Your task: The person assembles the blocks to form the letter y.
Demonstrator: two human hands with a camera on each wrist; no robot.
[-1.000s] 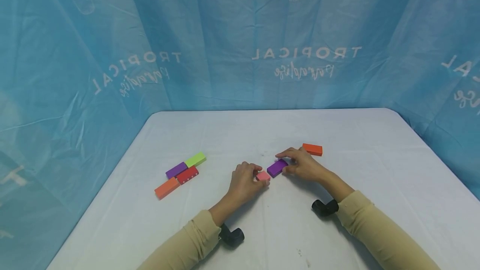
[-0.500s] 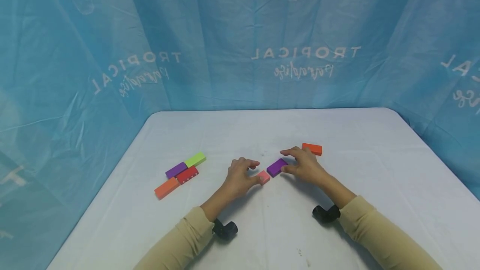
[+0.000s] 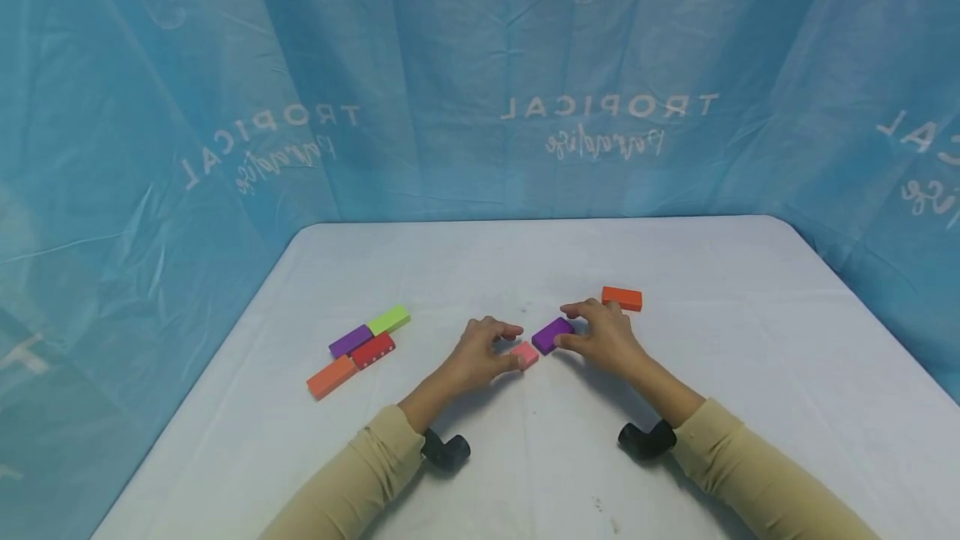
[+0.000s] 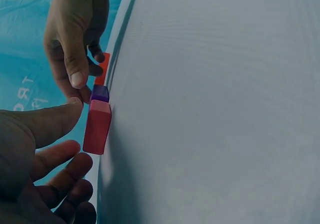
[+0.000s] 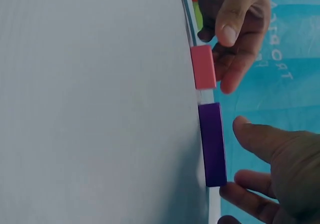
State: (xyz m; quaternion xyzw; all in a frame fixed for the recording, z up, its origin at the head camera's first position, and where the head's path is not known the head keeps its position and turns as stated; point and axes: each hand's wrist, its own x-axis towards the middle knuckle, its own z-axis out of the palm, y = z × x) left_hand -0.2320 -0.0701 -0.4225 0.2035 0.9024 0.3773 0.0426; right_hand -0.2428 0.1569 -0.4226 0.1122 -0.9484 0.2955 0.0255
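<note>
A short pink block [image 3: 525, 355] and a longer purple block [image 3: 552, 336] lie end to end on the table, a narrow gap between them. My left hand [image 3: 476, 358] is beside the pink block, thumb and fingers spread apart at its left end. In the left wrist view that pink block [image 4: 98, 129] stands just past the fingertips. On the other side, my right hand [image 3: 606, 340] hovers at the purple block, its thumb near the near side and its fingers reaching beyond. The right wrist view shows the purple block [image 5: 213, 145] with the fingertips right at its end.
An orange-red block [image 3: 622, 298] lies behind the right hand. To the left is a staggered group: a lime block [image 3: 389, 320], another purple block [image 3: 350, 342], a red dotted block [image 3: 372, 350] and an orange block [image 3: 332, 378]. A blue printed curtain [image 3: 450, 165] borders the white table [image 3: 540, 473].
My left hand has loosened from the pink block and drawn back a little to the left, fingers spreading. My right hand has shifted slightly around the purple block, which stays in place.
</note>
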